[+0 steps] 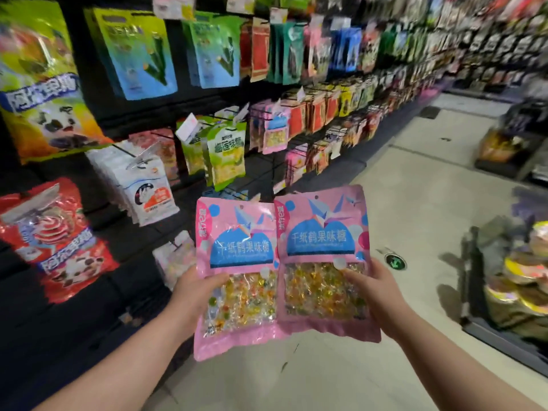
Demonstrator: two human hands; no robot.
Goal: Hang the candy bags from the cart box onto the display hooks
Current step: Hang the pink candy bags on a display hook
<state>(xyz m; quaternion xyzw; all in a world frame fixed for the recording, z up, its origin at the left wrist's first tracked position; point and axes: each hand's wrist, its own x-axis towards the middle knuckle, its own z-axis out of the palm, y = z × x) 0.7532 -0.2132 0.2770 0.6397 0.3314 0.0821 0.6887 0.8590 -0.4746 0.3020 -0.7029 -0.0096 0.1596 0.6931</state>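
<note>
Head view, and I've got both candy bags up in front of me, held over the floor (415, 203) of the aisle. The left candy bag (237, 256) is pink with a blue label and a clear window of wrapped sweets. It stands upright, tipped slightly to the left. The right candy bag (323, 247) is its twin, sitting a touch higher, and their inner edges meet down the middle. I cannot tell which edge lies on top.

My left hand (194, 295) grips its bag low on the outer edge. The thumb (216, 280) is pressed across the front at the top of the window, and the fingers are hidden behind the bag. My right hand (378, 289) mirrors that, thumb (353, 274) on the front of the right bag, fingers tucked out of sight behind. Both forearms reach up and forward from the bottom corners, bare, converging on the bags.

Beyond them, on the dark display wall to the left, a hanging pink bag (275, 134) of the same look is on a hook. It is well above and behind the pair I'm holding. Green bags (226, 155) hang just to its left, white bags (142, 185) further left and lower, and a big red bag (59, 241) at the near edge. On the right a cart (471, 277) sits blurred, with yellowish packets piled inside.
</note>
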